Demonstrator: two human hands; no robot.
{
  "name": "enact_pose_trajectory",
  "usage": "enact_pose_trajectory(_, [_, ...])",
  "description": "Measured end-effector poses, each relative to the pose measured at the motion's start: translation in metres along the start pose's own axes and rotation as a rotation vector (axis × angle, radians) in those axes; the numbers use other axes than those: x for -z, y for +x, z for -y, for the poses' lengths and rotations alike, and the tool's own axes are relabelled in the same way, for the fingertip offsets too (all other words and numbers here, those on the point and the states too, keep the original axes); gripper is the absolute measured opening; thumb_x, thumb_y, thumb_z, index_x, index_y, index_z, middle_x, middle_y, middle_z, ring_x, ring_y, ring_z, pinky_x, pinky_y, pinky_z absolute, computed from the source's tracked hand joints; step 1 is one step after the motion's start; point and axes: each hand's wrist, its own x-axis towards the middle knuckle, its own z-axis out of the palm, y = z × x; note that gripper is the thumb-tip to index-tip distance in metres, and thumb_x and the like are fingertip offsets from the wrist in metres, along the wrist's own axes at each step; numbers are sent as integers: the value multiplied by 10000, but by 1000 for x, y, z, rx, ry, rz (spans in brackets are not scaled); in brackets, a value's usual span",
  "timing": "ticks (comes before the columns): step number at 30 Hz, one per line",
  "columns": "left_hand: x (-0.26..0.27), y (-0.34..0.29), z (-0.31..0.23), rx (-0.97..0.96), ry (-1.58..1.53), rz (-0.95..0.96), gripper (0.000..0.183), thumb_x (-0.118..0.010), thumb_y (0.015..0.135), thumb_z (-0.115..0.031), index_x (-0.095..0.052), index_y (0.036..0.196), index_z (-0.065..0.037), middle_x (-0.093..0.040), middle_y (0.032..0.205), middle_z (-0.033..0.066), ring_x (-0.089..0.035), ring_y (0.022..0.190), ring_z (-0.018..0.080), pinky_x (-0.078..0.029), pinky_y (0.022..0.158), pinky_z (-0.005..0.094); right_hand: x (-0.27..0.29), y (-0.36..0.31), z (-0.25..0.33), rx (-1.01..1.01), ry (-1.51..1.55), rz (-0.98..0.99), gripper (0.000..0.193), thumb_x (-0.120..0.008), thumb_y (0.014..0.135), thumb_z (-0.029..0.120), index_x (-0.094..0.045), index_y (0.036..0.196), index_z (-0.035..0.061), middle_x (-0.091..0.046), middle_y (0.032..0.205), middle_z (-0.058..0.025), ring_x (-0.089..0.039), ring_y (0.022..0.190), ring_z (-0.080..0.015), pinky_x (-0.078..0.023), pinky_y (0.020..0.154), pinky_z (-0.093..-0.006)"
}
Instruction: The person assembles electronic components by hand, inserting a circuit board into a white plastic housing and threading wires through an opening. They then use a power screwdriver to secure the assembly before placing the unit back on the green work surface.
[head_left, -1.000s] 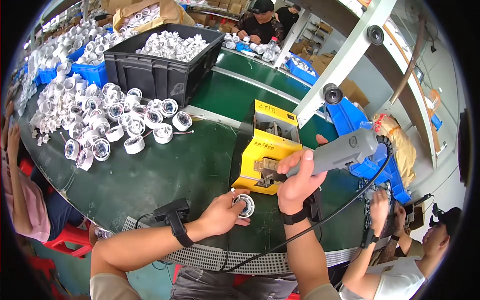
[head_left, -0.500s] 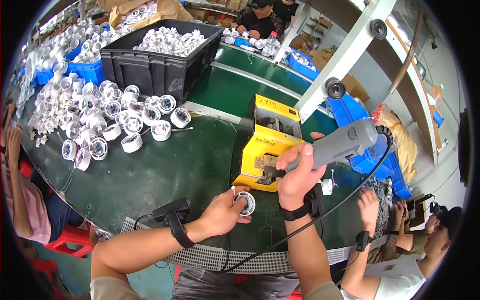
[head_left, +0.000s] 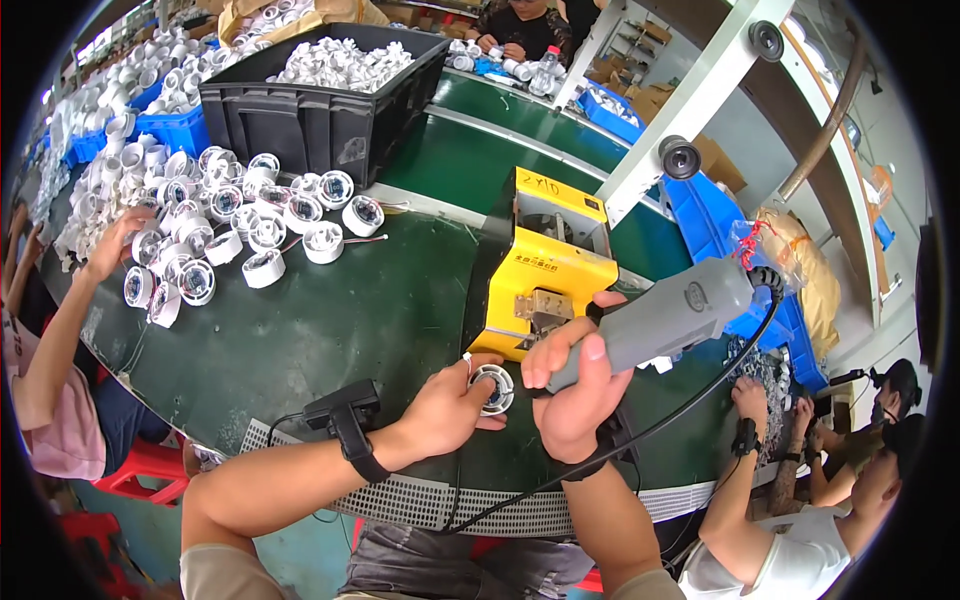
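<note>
My left hand (head_left: 445, 410) is closed round a small round white housing (head_left: 506, 392), its open ring face turned up and a short wire with a white plug at its edge. My right hand (head_left: 580, 390) grips a grey electric screwdriver (head_left: 675, 312) with a black cable. The tool lies aslant, its front end pointing down toward the housing. Its bit is hidden behind my fingers. Just beyond both hands stands a yellow screw feeder (head_left: 565, 272) with a metal block on its front.
On the left lies a heap of white round housings (head_left: 230, 205), where another person's hand (head_left: 118, 240) reaches in. Behind it stands a black crate (head_left: 300, 130) of white parts. Blue bins (head_left: 795, 335) and a co-worker's hand (head_left: 750, 398) are at right. A white post (head_left: 690, 110) rises behind the feeder.
My right hand has brought the screwdriver away from the feeder's front, nearer to me and the housing. My left hand keeps its hold. At left, another person's hand has reached into the heap.
</note>
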Motion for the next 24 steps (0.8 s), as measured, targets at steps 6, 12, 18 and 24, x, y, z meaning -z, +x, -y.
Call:
enact_pose_trajectory(6, [-2, -1, -1, -16, 22, -4, 357, -447, 984, -118, -444, 1287, 72, -588, 1085, 157, -668, 873, 231, -608, 735, 334, 0, -4, -4, -30, -9, 37, 405, -482, 953, 245, -329, 1270, 45, -461, 652, -41, -454, 471, -125, -430, 470, -278])
enact_pose_trajectory(12, [-4, -3, -6, -32, 45, -9, 349, -441, 984, -116, -451, 1275, 77, -591, 1090, 163, -668, 881, 238, -610, 743, 338, 0, -5, -10, -1, -50, 67, 407, -503, 943, 229, -333, 1250, 24, -462, 654, -49, -465, 479, -136, -449, 482, -290])
enact_pose_trajectory(18, [-4, -4, -6, -27, 50, -18, 351, -436, 984, -113, -447, 1273, 85, -595, 1086, 169, -669, 877, 240, -610, 740, 339, 0, -6, -8, -7, -61, 97, 396, -505, 936, 222, -333, 1231, 20, -462, 651, -52, -466, 484, -139, -453, 484, -293])
enact_pose_trajectory(24, [-4, -4, -7, -7, 57, -12, 362, -436, 983, -118, -437, 1281, 87, -596, 1090, 177, -676, 863, 244, -608, 731, 339, 0, -6, -5, -8, -29, 70, 395, -495, 932, 225, -336, 1231, 22, -464, 651, -54, -463, 482, -140, -452, 481, -290])
